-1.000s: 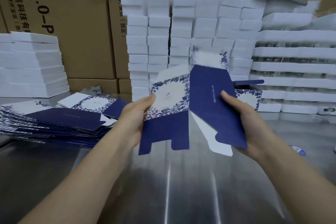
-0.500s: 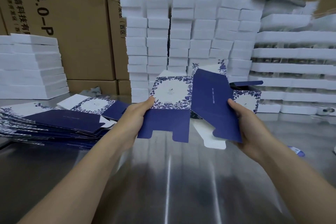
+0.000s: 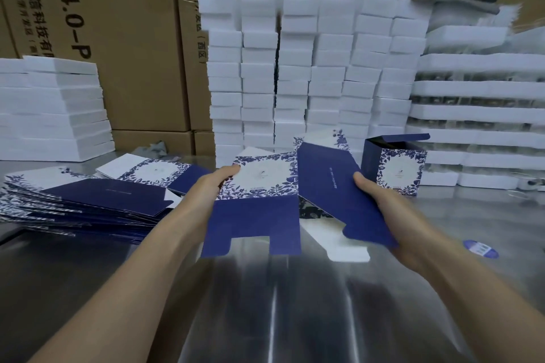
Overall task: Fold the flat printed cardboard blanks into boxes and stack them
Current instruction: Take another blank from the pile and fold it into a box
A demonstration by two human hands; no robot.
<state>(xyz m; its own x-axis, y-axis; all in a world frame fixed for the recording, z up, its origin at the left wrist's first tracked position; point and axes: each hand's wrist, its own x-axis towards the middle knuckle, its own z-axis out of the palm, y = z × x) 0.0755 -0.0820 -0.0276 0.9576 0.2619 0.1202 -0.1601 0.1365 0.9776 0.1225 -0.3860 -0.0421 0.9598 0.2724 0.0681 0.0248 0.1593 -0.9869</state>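
Note:
I hold one blue-and-white printed cardboard blank (image 3: 259,203) above the steel table, partly opened into a sleeve. My left hand (image 3: 211,186) grips its left edge beside the white floral panel, thumb on top. My right hand (image 3: 383,209) grips the plain navy side panel (image 3: 330,186), thumb across its face. The blank's bottom flaps hang toward me. A pile of flat blanks (image 3: 82,200) lies on the table at the left. One folded box (image 3: 395,168) stands upright at the right with its lid flap open.
Stacks of white foam blocks (image 3: 309,74) stand behind the blank, with more at the left (image 3: 53,109) and white trays at the right (image 3: 477,115). Brown cartons (image 3: 132,23) form the back wall. A blue oval sticker (image 3: 480,248) lies on the steel table (image 3: 265,303).
Both hands have lowered the blank toward the table. The two panels have tilted flatter and spread apart, so the sleeve stands more open than a second ago.

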